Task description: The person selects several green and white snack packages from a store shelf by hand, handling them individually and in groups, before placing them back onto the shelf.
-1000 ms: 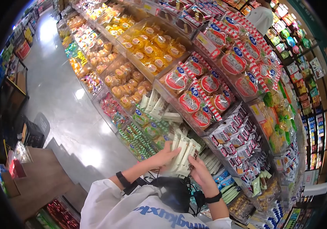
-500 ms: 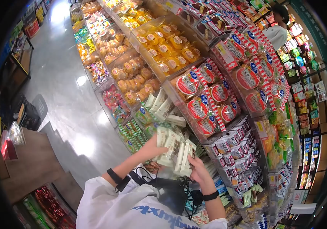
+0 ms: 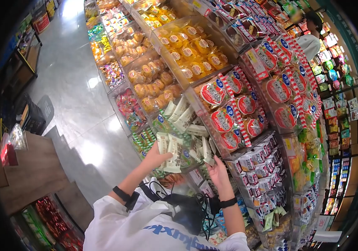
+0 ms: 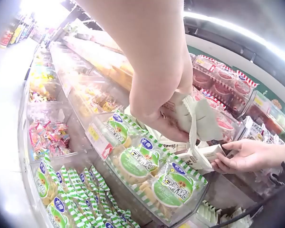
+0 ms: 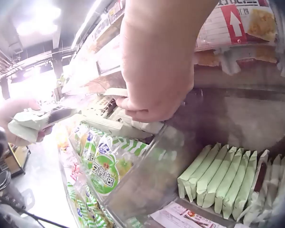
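Note:
Several cream-coloured packets (image 3: 173, 152) are gripped in the left hand (image 3: 156, 157) above the shelf bins in the head view. Thumb and fingers of the right hand (image 3: 219, 173) pinch another cream packet (image 3: 208, 152) at its lower end, over a bin holding more such packets (image 3: 183, 116). In the left wrist view, the right hand (image 4: 256, 156) holds a packet (image 4: 210, 153) close to the left hand's bundle (image 4: 199, 118). Green-and-white striped packages (image 4: 138, 161) lie beneath. The right wrist view shows a row of pale green packets (image 5: 221, 178) upright in a neighbouring bin.
Tiered clear bins (image 3: 195, 106) hold yellow cakes (image 3: 193, 50), bread rolls (image 3: 153, 83) and red-labelled packages (image 3: 223, 121). A grey floor aisle (image 3: 74, 104) runs along the left, with a black basket (image 3: 32, 115) and a wooden surface (image 3: 41, 167). Another person (image 3: 309, 44) stands at the upper right.
The hands have moved apart, the left hand leftward with its packets and the right hand with a smaller share. The packets were together in one bundle a second ago.

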### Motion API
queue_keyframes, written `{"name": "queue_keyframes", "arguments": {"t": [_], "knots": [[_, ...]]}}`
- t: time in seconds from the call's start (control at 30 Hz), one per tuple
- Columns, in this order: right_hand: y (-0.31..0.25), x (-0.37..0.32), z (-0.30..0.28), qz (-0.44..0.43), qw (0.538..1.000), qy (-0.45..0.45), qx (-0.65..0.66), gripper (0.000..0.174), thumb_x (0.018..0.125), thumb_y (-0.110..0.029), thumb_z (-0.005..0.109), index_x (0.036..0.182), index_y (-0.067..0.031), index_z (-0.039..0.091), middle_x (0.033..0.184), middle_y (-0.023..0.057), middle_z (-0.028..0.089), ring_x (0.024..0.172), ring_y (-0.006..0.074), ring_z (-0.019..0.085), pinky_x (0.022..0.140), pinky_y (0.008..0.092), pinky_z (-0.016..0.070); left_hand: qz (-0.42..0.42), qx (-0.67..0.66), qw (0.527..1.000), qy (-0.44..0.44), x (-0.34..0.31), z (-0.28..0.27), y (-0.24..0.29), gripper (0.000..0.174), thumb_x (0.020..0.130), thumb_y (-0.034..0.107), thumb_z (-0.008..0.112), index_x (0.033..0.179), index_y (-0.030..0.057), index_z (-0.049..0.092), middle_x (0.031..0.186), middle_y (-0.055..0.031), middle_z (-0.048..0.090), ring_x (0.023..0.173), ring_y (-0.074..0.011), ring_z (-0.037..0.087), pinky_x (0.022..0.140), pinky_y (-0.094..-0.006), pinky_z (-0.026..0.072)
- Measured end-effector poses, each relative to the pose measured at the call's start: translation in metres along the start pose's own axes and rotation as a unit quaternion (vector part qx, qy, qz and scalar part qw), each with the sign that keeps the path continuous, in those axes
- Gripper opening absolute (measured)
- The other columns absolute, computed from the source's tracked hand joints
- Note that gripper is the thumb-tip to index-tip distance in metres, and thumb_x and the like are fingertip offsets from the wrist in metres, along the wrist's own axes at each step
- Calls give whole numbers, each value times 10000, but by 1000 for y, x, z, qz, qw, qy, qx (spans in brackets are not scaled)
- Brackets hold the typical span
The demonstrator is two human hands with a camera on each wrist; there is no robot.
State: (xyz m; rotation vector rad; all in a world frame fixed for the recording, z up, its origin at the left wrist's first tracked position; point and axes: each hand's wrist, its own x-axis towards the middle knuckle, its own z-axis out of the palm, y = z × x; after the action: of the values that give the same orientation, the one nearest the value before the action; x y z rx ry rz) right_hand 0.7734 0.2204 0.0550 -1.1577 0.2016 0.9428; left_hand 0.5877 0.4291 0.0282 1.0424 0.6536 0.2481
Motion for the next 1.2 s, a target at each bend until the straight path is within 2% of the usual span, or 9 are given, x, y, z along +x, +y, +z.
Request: {"name": "queue_keyframes", "arguments": {"t": [0.13, 0.33, 0.47, 0.57, 0.7, 0.8, 0.93, 1.1, 1.2], "knots": [[1, -6, -4, -36, 997, 44, -50, 197, 865, -14, 561, 1050, 8, 496, 1074, 139, 564, 979, 243, 576, 829, 341, 501, -10, 26, 1000, 4, 3, 0, -9, 640, 735, 86, 667, 1281, -10, 345, 1173, -118, 538, 1074, -186, 533, 932, -315, 413], [16, -7, -19, -92, 987, 132, -29, 125, 856, 64, 536, 960, 46, 470, 973, 140, 547, 965, 239, 571, 949, 352, 477, 15, 20, 999, -26, 10, 7, -13, 637, 743, 105, 666, 1274, -26, 339, 1171, -126, 532, 1077, -191, 528, 934, -313, 411], [23, -7, -15, -133, 979, 152, -8, 118, 837, 68, 551, 933, 68, 484, 1001, 150, 528, 980, 260, 560, 888, 349, 493, 12, 10, 999, -36, 9, 15, -2, 620, 750, 118, 664, 1262, -30, 345, 1157, -128, 531, 1058, -196, 533, 929, -315, 414], [26, 2, -17, -128, 986, 100, -34, 99, 857, 43, 537, 951, 69, 524, 1004, 136, 548, 967, 225, 561, 902, 334, 482, -42, 4, 999, -9, 18, 20, -1, 604, 760, 160, 647, 1253, -27, 352, 1153, -132, 529, 1043, -191, 538, 906, -306, 427], [24, 5, -15, -99, 990, 73, -75, 124, 895, -21, 514, 990, 39, 567, 993, 106, 581, 903, 192, 577, 905, 351, 481, -164, -64, 980, -88, 41, 20, -1, 498, 781, 207, 619, 1202, 2, 450, 1090, -64, 571, 961, -161, 588, 799, -294, 489], [24, -4, -12, -75, 988, 73, -115, 141, 897, -52, 510, 1000, 16, 580, 968, 93, 593, 852, 181, 581, 849, 351, 492, -203, -72, 967, -137, 34, 32, 37, 453, 791, 238, 619, 1159, 2, 500, 1051, -52, 588, 934, -151, 599, 778, -292, 501], [22, -19, -10, -72, 982, 92, -150, 145, 897, -58, 500, 1003, 3, 578, 958, 90, 596, 821, 186, 584, 792, 346, 503, -218, -75, 954, -192, 68, 36, 17, 416, 797, 286, 624, 1080, -12, 560, 1034, -65, 594, 872, -150, 610, 675, -286, 514], [18, -36, -19, -45, 983, 94, -149, 154, 902, -69, 496, 1027, 0, 554, 970, 104, 599, 832, 201, 594, 769, 344, 510, -128, 188, 966, -124, 74, 64, 36, 441, 774, 315, 635, 1015, -54, 607, 916, -104, 634, 817, -195, 613, 636, -319, 491], [18, -44, -25, -25, 984, 93, -151, 155, 904, -75, 496, 1026, 7, 544, 968, 116, 600, 841, 206, 599, 767, 337, 511, -69, 308, 942, -115, 116, 68, -1, 458, 753, 291, 658, 1006, -88, 607, 879, -121, 646, 807, -216, 611, 674, -338, 481]]}}
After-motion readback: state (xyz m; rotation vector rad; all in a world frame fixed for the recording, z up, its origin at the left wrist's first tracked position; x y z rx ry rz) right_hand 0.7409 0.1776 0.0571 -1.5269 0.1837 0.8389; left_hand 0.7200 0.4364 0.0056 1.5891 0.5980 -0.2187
